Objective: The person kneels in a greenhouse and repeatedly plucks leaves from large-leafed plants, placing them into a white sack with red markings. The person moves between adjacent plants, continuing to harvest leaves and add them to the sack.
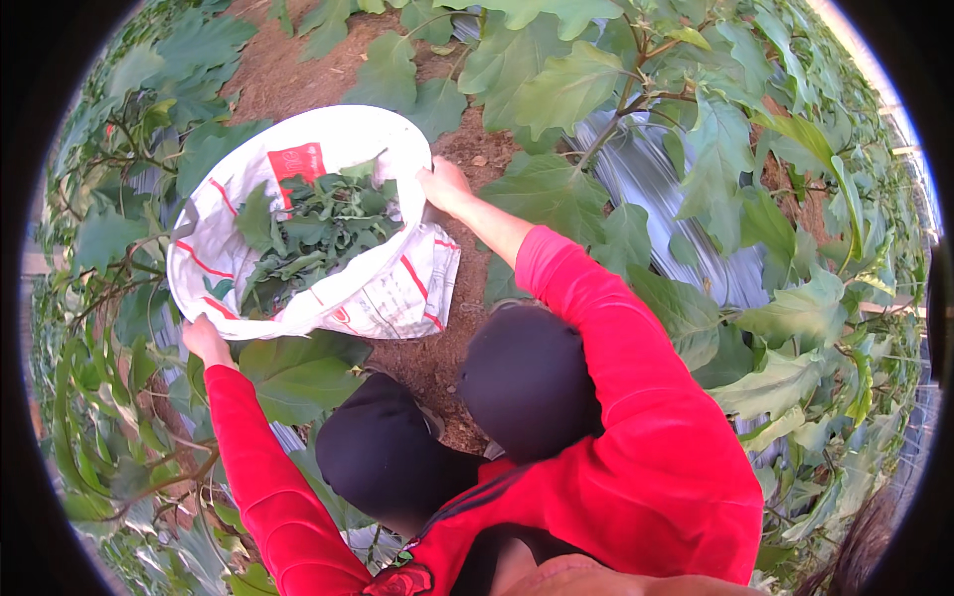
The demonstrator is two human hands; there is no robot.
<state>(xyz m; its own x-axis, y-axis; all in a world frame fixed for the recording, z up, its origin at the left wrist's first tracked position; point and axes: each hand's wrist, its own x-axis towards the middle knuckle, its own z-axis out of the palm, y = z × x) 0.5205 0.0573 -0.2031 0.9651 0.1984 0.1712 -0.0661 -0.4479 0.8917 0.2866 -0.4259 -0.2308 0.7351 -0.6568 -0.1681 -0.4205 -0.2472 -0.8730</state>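
Observation:
A white woven plastic sack (pixel 406 279) with red lines and a red printed panel stands on the soil in front of me, its mouth spread wide and its rim rolled outward. Cut green leaves and shoots (pixel 320 223) lie in a heap inside it. My left hand (pixel 205 339) grips the near-left part of the rim. On the far right side of the mouth, my right hand (pixel 445 185) has hold of the rim too. The fingers of both hands are partly hidden by the cloth.
Large-leaved plants, likely eggplant (pixel 555 190), crowd the row on my right, with a branching stem (pixel 622 112) reaching over silvery mulch film (pixel 671 201). More leafy plants (pixel 112 238) line the left. Brown soil (pixel 298 63) runs between. My bent knees (pixel 529 380) are close to the sack.

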